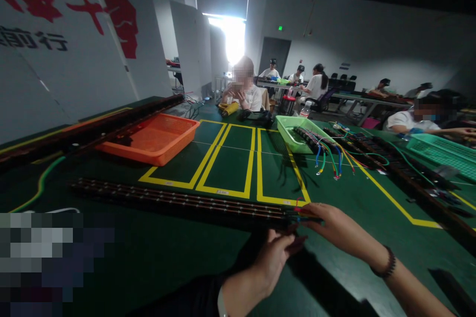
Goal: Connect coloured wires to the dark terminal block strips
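Dark, with thin bright lines along its length, a long multi-row strip (186, 201) lies across the middle of the frame, and both of the person's hands are at its right end. The left grip (273, 262), at lower centre, is narrow, its fingers curled at the near side of that end; shadow hides whether they close on it. The right grip (327, 220), just right of centre, reaches in from the other side with fingers nearly straight beside the thin red lead (299, 203); whether it pinches anything I cannot tell. The step in hand looks like handling the strip's wired end, and the next move would seem to call for fine fingertip control there, with the strip kept flat and the lead free. A beaded bracelet (389, 263) rings the right wrist. Beneath lies a green surface (362, 208) marked with yellow outlines. Beyond the strip, an orange basket (182, 141) sits left of centre, and a pale green basket (284, 133) right of centre carries a cable bundle (327, 153) trailing over its edge. A long dark rail (85, 126) runs through the upper left; a seated person (255, 101) faces from upper centre.
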{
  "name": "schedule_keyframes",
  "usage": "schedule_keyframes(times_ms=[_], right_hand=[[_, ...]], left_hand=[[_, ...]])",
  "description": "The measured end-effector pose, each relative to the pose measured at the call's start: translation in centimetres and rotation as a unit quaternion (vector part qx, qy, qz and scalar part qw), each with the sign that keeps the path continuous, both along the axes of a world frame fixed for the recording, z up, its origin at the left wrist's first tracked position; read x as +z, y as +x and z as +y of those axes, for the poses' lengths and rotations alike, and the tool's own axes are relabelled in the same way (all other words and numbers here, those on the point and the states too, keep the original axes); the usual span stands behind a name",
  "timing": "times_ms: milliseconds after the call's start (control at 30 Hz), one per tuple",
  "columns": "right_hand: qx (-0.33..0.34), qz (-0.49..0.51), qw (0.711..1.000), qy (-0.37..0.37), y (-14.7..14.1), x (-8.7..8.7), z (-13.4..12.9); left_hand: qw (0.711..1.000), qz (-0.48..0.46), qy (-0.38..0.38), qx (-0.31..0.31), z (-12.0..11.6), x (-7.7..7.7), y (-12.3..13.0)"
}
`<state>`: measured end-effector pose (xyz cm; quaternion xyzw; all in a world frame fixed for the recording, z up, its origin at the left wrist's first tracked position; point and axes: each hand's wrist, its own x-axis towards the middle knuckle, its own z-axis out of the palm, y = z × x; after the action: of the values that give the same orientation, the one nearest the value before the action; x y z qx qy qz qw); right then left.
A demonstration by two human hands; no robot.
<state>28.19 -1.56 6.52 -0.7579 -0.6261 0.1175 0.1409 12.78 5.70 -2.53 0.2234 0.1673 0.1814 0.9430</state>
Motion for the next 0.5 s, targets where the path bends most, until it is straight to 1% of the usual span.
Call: schedule_keyframes(times_ms=[33, 100, 167, 200, 267, 333, 400, 433, 500], right_hand=[[-0.004, 0.003, 1.000, -0.007, 0.4, 0.0, -0.6], [-0.004, 0.005, 0.999, -0.032, 1.2, 0.3, -1.6], [0.001, -0.015, 0.999, -0.043, 1.5, 1.0, -2.2], [-0.001, -0.036, 0.999, -0.032, 1.4, 1.6, -2.3], [-0.014, -0.084, 0.996, 0.024, 0.6, 2.9, -1.6], [-0.019, -0.111, 0.990, 0.080, -1.3, 4.0, 0.2], [0.032, -0.099, 0.992, 0.074, -4.0, 4.1, 2.9], [0.060, -0.097, 0.992, 0.061, -5.4, 3.8, 4.5], [0.111, -0.098, 0.988, 0.040, -8.1, 2.4, 7.6]], left_hand=[[1.000, -0.003, -0.005, 0.001, -0.1, 0.0, 0.0], [1.000, 0.001, -0.026, -0.016, -0.4, 0.1, -0.1], [0.998, 0.014, -0.049, -0.037, -0.6, 0.1, -0.1], [0.997, 0.024, -0.053, -0.044, -0.7, 0.0, -0.1], [0.996, 0.037, -0.052, -0.057, -0.9, -0.3, 0.0], [0.996, 0.037, -0.043, -0.065, -0.8, -0.7, 0.1], [0.997, 0.031, -0.034, -0.067, -0.8, -0.9, 0.2], [0.997, 0.027, -0.030, -0.065, -0.7, -0.9, 0.2], [0.998, 0.014, -0.023, -0.058, -0.7, -0.8, 0.0]])
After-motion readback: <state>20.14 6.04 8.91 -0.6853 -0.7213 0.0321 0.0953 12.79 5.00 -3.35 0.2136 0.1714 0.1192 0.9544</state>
